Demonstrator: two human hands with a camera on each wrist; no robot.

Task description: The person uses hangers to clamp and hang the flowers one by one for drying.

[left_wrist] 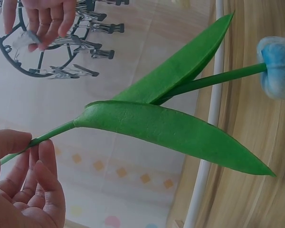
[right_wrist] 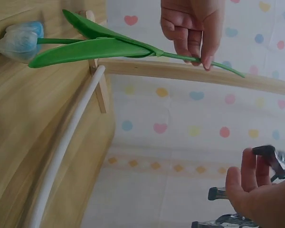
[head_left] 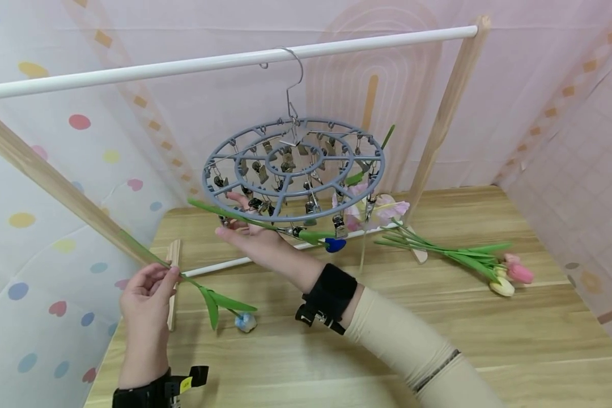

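My left hand [head_left: 169,274] pinches the end of a tulip's green stem [left_wrist: 52,133], low on the left. The tulip's two leaves [left_wrist: 171,128] and pale blue flower head [head_left: 246,322] hang just over the wooden table [head_left: 336,351]. A grey round clip hanger [head_left: 293,170] hangs by its hook from a white rod [head_left: 183,65]. My right hand [head_left: 230,228] reaches up under the hanger's near left rim. Its fingers [left_wrist: 40,28] pinch a metal clip [left_wrist: 26,39] there. Another stem with a dark blue flower [head_left: 335,245] is clipped along the hanger's front.
Pink flowers [head_left: 357,209] hang from clips on the hanger's right side. A bunch of tulips [head_left: 489,266] lies on the table at the right. The rack's wooden legs [head_left: 443,119] and a lower white bar [head_left: 219,265] stand behind my hands. Patterned curtains enclose the table.
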